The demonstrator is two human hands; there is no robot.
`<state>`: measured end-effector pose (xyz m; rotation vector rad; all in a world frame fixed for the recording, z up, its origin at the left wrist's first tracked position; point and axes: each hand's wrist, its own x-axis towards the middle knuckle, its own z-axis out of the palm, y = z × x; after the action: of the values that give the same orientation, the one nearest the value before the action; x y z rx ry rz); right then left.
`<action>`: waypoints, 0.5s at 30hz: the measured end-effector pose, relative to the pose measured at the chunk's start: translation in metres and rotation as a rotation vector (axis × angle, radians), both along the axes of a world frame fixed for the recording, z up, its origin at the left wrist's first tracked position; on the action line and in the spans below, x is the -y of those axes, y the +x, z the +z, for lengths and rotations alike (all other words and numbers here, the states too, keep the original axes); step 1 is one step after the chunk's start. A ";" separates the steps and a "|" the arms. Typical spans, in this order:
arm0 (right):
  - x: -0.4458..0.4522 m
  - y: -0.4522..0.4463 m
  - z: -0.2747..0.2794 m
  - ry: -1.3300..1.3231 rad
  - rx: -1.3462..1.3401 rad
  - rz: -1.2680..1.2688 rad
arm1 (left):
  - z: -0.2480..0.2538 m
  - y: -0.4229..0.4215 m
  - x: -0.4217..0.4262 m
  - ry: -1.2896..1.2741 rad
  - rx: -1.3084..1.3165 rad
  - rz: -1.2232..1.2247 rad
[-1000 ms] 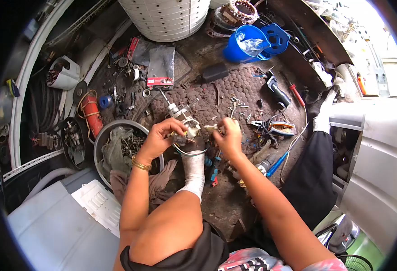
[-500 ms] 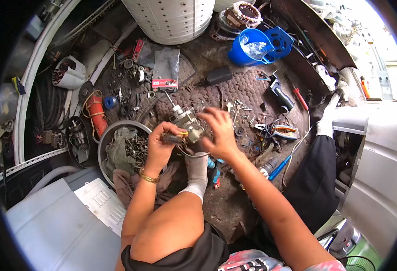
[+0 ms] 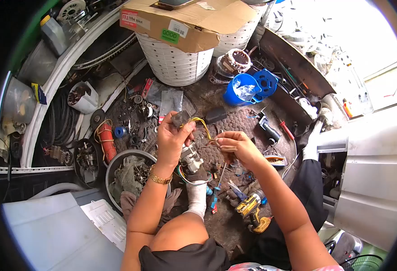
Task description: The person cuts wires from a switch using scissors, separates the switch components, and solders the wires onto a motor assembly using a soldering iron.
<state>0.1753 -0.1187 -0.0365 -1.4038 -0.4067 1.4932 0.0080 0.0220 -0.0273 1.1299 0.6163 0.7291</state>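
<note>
Dark block (image 3: 179, 119) with yellow wires (image 3: 203, 124) is pinched in the left hand (image 3: 171, 142), thumb against fingers; at four o'clock from it, the right hand (image 3: 240, 149) has its fingertips closed on the wires' far end. Half a second ago that hand was spread; now the leads stretch out, away from the white fitting (image 3: 191, 161) at five o'clock. Fingers hide the wire tips; whether they end bare cannot be told.

Grimy floor (image 3: 223, 221), blue bucket (image 3: 234, 96), yellow drill (image 3: 251, 208)

Yellow wires (image 3: 203, 122), apparently dark-grey block (image 3: 180, 118)
</note>
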 end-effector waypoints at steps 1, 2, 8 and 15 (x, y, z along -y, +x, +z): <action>0.003 0.004 0.000 0.001 0.003 -0.007 | 0.000 -0.002 -0.002 -0.099 0.036 0.008; 0.007 0.009 -0.003 0.002 0.003 -0.015 | 0.000 -0.006 -0.005 -0.197 0.071 0.015; 0.026 0.034 -0.011 0.036 0.167 -0.100 | -0.016 -0.021 -0.013 -0.192 0.055 0.244; 0.065 0.052 -0.017 0.065 0.538 -0.072 | -0.067 -0.029 0.004 -0.134 -0.286 -0.104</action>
<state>0.2270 -0.1833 -0.0534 -1.7410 -0.7196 1.0188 -0.0212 0.0183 -0.0946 1.1411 0.8279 0.4330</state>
